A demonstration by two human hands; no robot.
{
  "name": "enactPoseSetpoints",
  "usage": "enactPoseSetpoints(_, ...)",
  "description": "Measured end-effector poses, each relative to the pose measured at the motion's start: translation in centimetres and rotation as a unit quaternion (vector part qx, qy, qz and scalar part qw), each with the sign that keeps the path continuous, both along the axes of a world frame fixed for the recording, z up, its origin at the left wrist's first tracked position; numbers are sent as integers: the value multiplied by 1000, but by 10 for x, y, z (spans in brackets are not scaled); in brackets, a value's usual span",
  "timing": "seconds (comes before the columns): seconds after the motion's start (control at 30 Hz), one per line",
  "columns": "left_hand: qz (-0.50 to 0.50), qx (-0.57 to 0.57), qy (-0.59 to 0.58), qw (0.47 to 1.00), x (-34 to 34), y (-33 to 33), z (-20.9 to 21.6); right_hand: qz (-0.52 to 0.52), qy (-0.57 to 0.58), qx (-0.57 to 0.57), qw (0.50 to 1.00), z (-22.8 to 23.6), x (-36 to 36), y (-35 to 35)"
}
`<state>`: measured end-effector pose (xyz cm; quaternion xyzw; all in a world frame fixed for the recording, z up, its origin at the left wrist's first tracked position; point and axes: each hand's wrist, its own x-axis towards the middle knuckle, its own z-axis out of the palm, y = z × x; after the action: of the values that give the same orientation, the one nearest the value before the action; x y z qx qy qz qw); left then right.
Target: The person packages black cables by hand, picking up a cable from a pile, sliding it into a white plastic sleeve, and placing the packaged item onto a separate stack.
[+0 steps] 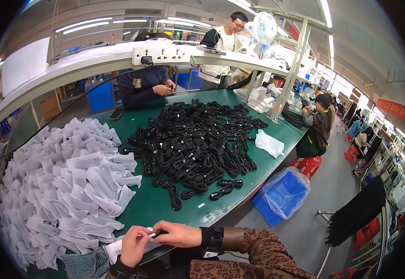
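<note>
Two hands, left hand [135, 245] & right hand [178, 234], pinch a small white paper sleeve [150, 234] at green table [165, 204] near edge — prob. light, floppy; grip by ends.

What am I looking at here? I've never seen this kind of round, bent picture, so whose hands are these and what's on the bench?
The single picture comes from a wide fisheye camera worn on a person's head, looking down, which is why straight edges curve. There is no machine: the person's own left hand and right hand meet at the bottom edge, pinching a small white packet together. On the green table lie a heap of white paper-like bags to the left and a pile of coiled black cables in the middle. Other people work at the far side, and a blue bin lined with clear plastic stands on the floor.
</note>
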<state>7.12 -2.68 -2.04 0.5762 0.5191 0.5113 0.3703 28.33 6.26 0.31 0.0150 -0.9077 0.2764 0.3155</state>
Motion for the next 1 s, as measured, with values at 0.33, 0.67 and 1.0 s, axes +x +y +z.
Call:
enactPoseSetpoints(0.33, -71, -90, -355, 928, 6, 11, 31, -49, 56, -43, 996, 12, -15, -7)
enactPoseSetpoints(0.67, 314, 140, 45, 938, -135, 39, 50, -405, -113, 94, 902, -25, 11, 71)
enactPoseSetpoints(1.0, 32, 81, 306, 948, 0, -13, -29, -427, -176, 73, 884, -65, 21, 55)
